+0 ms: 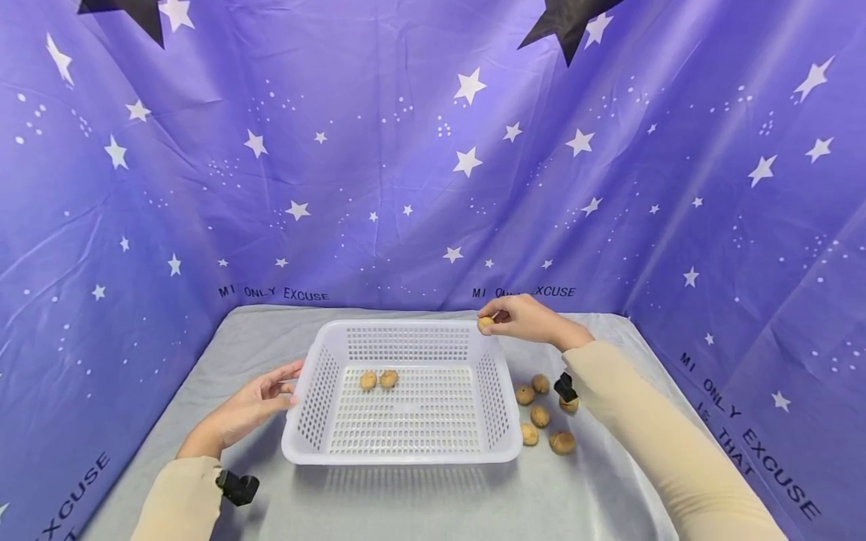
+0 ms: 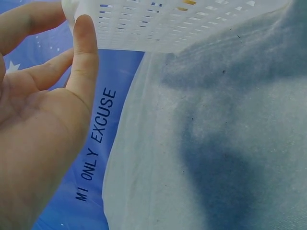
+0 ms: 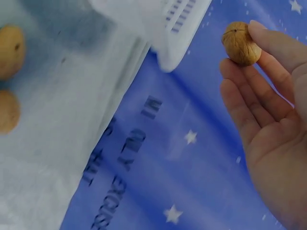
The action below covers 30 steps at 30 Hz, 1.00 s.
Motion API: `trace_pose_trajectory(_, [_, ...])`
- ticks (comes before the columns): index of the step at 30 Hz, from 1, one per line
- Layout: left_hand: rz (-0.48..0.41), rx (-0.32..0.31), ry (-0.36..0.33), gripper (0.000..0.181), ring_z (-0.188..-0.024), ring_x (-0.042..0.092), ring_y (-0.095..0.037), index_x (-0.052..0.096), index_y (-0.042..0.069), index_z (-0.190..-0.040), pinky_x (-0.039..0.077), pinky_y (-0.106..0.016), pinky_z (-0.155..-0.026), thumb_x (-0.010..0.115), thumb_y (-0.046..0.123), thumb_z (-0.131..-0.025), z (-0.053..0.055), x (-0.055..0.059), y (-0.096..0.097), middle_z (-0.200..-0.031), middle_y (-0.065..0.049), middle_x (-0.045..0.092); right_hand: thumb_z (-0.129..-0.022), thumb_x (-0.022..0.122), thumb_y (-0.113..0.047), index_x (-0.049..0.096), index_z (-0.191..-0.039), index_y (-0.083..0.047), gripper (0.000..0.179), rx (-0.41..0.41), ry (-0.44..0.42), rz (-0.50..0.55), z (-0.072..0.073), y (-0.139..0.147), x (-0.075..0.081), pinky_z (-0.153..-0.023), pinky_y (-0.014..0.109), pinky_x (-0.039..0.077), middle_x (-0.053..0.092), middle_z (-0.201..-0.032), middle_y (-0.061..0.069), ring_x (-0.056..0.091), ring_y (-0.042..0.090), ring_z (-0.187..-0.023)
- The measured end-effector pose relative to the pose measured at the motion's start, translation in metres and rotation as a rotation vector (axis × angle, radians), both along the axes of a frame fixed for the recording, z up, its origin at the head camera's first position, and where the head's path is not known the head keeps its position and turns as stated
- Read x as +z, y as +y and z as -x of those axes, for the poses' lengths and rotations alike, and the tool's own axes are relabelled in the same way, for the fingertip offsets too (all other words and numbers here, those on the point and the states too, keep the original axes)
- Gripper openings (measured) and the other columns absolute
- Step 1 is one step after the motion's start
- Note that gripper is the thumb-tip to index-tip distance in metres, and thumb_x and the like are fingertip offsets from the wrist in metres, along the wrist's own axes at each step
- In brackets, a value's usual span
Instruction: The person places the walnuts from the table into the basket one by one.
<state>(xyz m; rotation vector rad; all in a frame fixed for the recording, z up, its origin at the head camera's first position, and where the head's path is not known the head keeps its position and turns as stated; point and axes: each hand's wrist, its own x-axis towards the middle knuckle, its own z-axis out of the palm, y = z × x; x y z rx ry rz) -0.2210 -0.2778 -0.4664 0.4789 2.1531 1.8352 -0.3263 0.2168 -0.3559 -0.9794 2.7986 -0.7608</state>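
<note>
A white plastic basket [image 1: 406, 459] with slotted walls stands on the cloth, two walnuts [image 1: 368, 380] lying on its floor. My left hand [image 1: 249, 406] is at the basket's left rim; the left wrist view shows its thumb [image 2: 85, 52] and fingers holding the edge. Over the far right corner of the basket, my right hand [image 1: 524, 319] pinches a walnut [image 3: 241, 44] between thumb and fingertips. In the right wrist view this nut shows a brown, ridged shell. Several more walnuts [image 1: 539, 415] lie on the cloth just right of the basket, one partly hidden by the right wrist camera.
Grey cloth [image 1: 419, 511] covers the table. A purple curtain [image 1: 379, 173] with white stars and printed words hangs behind it and along both sides. Small black cameras [image 1: 237, 487] are strapped to both wrists, over beige sleeves [image 1: 649, 428].
</note>
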Motion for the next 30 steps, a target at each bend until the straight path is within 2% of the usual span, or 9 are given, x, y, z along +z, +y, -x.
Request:
trace_pose_trajectory(4, [0.002, 0.005, -0.005, 0.073, -0.113, 0.056, -0.016, 0.023, -0.007, -0.155, 0.047, -0.025, -0.093, 0.064, 0.002, -0.095, -0.001, 0.000, 0.000, -0.151, -0.030, 0.030, -0.094, 0.073, -0.026, 0.070, -0.122, -0.005, 0.035, 0.067, -0.035, -0.026, 0.002, -0.024, -0.002, -0.089, 0.037, 0.054, 0.071, -0.115, 0.005, 0.068, 0.019, -0.100])
trace_pose_trajectory(10, [0.027, 0.006, 0.000, 0.074, -0.113, 0.056, -0.017, 0.023, -0.006, -0.155, 0.047, -0.025, -0.093, 0.064, 0.004, -0.095, -0.002, 0.002, -0.001, -0.151, -0.030, 0.031, -0.095, 0.071, -0.024, 0.070, -0.123, -0.006, 0.033, 0.142, -0.087, -0.067, 0.006, -0.060, -0.015, -0.086, 0.030, 0.054, 0.072, -0.113, 0.002, 0.069, 0.014, -0.099])
trace_pose_trajectory(17, [0.046, 0.022, 0.023, 0.073, -0.112, 0.057, -0.016, 0.026, -0.006, -0.154, 0.047, -0.024, -0.092, 0.065, 0.005, -0.094, -0.001, 0.003, 0.001, -0.150, -0.030, 0.034, -0.095, 0.070, -0.020, 0.070, -0.122, -0.006, 0.030, 0.194, -0.175, -0.092, 0.012, -0.098, -0.044, -0.089, 0.028, 0.052, 0.070, -0.115, 0.001, 0.066, 0.014, -0.102])
trace_pose_trajectory(24, [0.016, 0.005, 0.028, 0.070, -0.110, 0.059, -0.015, 0.024, -0.009, -0.154, 0.048, -0.024, -0.092, 0.061, 0.001, -0.095, 0.001, 0.000, -0.002, -0.149, -0.032, 0.032, -0.093, 0.074, -0.020, 0.069, -0.122, -0.005, 0.033, 0.149, -0.262, -0.107, 0.012, -0.119, -0.070, -0.094, 0.033, 0.050, 0.069, -0.113, -0.001, 0.064, 0.015, -0.106])
trace_pose_trajectory(30, [-0.019, -0.021, 0.027, 0.069, -0.110, 0.059, -0.015, 0.022, -0.012, -0.153, 0.048, -0.024, -0.093, 0.059, -0.002, -0.095, 0.003, 0.000, -0.002, -0.148, -0.034, 0.031, -0.092, 0.074, -0.021, 0.070, -0.122, -0.005, 0.034, 0.099, -0.302, -0.096, 0.013, -0.129, -0.087, -0.094, 0.034, 0.050, 0.070, -0.111, -0.001, 0.063, 0.015, -0.104])
